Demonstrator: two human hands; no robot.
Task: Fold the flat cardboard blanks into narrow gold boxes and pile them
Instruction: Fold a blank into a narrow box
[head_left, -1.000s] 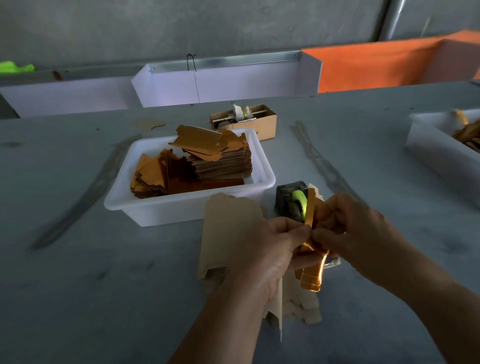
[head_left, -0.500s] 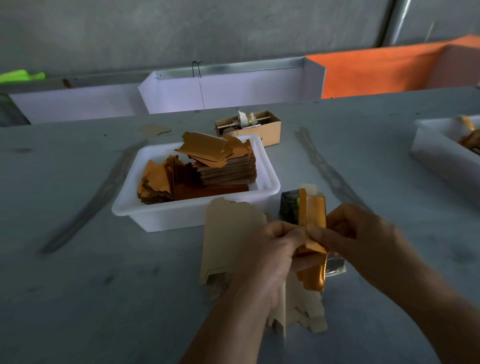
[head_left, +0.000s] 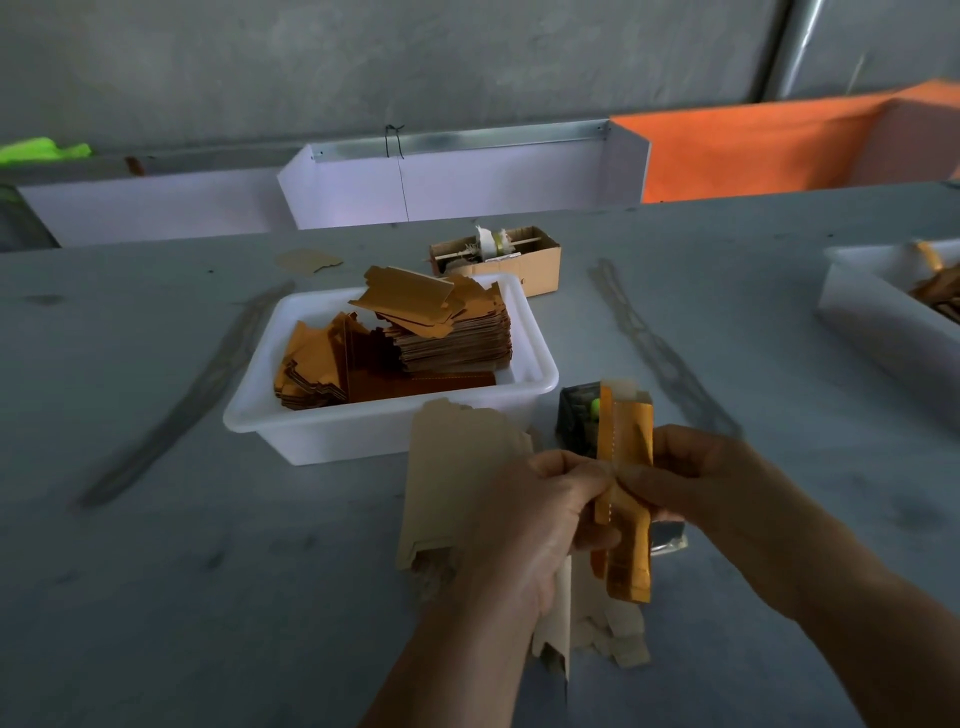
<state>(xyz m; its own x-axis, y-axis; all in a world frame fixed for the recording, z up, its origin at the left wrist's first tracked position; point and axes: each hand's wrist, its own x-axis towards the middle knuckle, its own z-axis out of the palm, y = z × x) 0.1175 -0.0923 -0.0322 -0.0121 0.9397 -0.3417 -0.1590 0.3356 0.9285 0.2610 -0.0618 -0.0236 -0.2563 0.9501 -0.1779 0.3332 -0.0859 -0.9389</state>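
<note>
A narrow gold box (head_left: 626, 457) stands upright above the grey table, half folded, with a perforated flap along its left edge. My left hand (head_left: 535, 525) pinches that left edge at mid height. My right hand (head_left: 696, 483) pinches the box from the right side. Under my hands lie flat beige cardboard blanks (head_left: 457, 483), plain side up. A white tub (head_left: 530, 384) behind them holds a stack of gold blanks (head_left: 452, 338) and more loose ones on its left side.
A dark tape dispenser (head_left: 579, 421) with a green roll sits just behind the box. A small brown carton (head_left: 524, 265) stands behind the tub. Another white tub (head_left: 883, 322) sits at the right edge. White and orange bins line the table's far edge.
The gold box has turned from edge-on to show its broad face and has opened out wider. Both hands kept their pinch at its middle.
</note>
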